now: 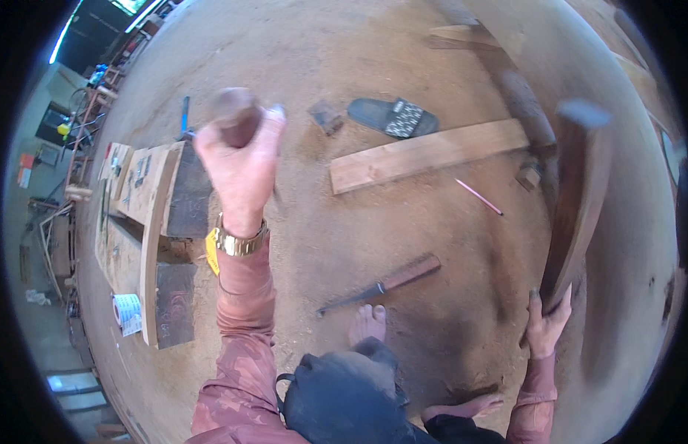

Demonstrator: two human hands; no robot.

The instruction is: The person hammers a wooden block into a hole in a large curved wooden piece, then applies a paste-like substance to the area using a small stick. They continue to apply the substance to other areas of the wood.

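Note:
My left hand is raised at the left of the middle, its fingers closed round a brown wooden piece seen nearly end-on and blurred. A gold watch is on that wrist. At the right, my right hand grips the lower end of a long dark wooden piece. That piece stands up away from me, and its far end is pale and smeared by motion. Between my arms, a chisel-like tool with a wooden handle and a narrow metal blade lies on the floor by my bare foot.
A pale board lies ahead beside a dark slipper, a small wood block and a pink pencil. Left stands a low wooden structure with a paper roll against it. A large rounded brown mass fills the right.

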